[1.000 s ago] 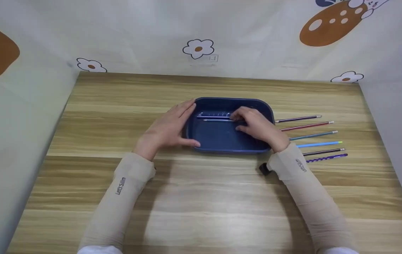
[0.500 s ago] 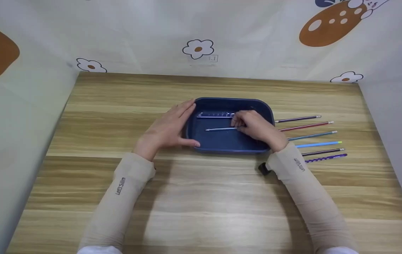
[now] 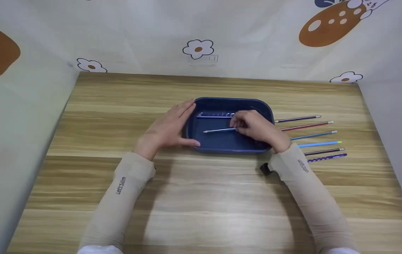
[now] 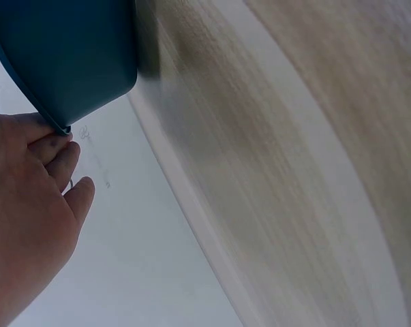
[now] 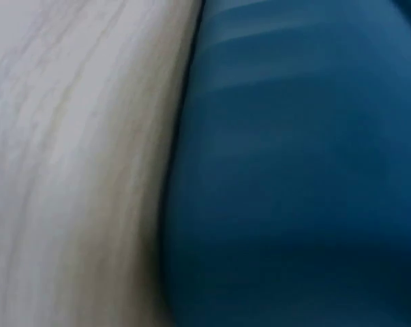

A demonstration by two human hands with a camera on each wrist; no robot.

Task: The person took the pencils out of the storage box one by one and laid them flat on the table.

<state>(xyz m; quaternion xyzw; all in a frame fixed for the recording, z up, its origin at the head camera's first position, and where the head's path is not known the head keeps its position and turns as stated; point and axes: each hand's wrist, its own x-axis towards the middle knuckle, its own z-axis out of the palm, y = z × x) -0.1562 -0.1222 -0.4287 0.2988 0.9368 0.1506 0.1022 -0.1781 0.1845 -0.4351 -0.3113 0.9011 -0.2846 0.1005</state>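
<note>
A dark blue plastic box point(image 3: 222, 151) sits on the wooden table. My left hand point(image 3: 167, 128) rests on its left end, fingers straight along the rim and thumb at the near corner; the left wrist view shows fingertips touching the rim of the box point(image 4: 69, 61). Inside the box, my right hand point(image 3: 255, 127) pinches a slim pale-blue pencil point(image 3: 219, 130), whose point faces left. Its other end is hidden by the hand. Behind it in the box lies a clear strip with marks, like a ruler point(image 3: 215, 115). Only the box's side point(image 5: 280, 163) and table appear in the right wrist view.
Right of the box, pencils lie fanned out in a row: a dark one point(image 3: 299, 119), a red one point(image 3: 306, 126), a teal one point(image 3: 315, 135), a bright blue one point(image 3: 321, 144) and others. A patterned cloth wall point(image 3: 144, 42) surrounds the table.
My right hand has drawn the pencil toward the near side of the box, away from the ruler-like strip, and tilted it slightly. My left hand has stayed in place.
</note>
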